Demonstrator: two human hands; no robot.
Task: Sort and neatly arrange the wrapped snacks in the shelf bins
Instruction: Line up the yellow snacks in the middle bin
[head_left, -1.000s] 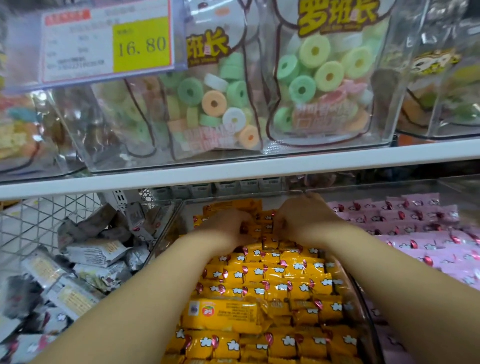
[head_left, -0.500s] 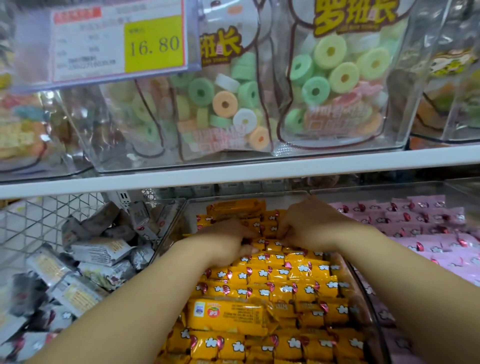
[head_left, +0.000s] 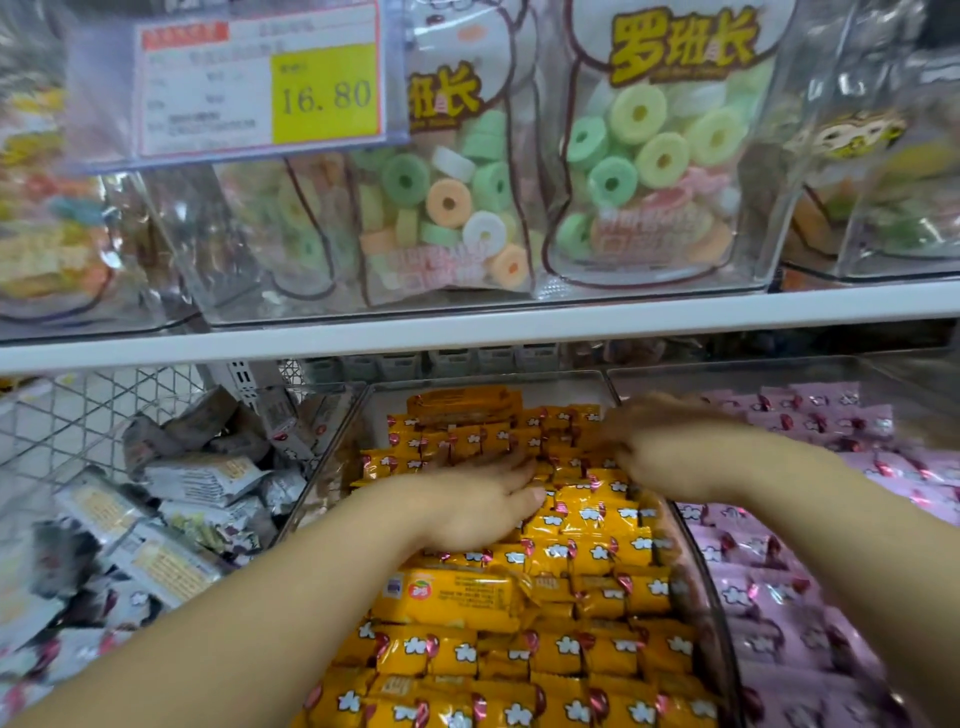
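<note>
A clear middle bin (head_left: 698, 551) is packed with rows of small yellow wrapped snacks (head_left: 587, 551). One larger yellow pack (head_left: 452, 597) lies flat across the rows. My left hand (head_left: 478, 504) rests palm down on the yellow snacks, fingers stretched out and pointing right. My right hand (head_left: 670, 441) lies a little further back on the same snacks, blurred, its fingers bent down among the wrappers. Whether it grips one I cannot tell. Pink wrapped snacks (head_left: 810, 571) fill the bin on the right. Grey-white wrapped snacks (head_left: 197, 483) lie loosely piled in the left bin.
A white shelf edge (head_left: 467, 332) runs just above the bins. On it stand clear boxes with bags of ring-shaped candy (head_left: 644, 156) and a price tag (head_left: 260, 83) reading 16.80. A white wire grid (head_left: 78, 415) backs the left bin.
My left hand has slid toward me and flattened out on the yellow snacks. My right hand has shifted right and slightly nearer. The camera has tilted a little.
</note>
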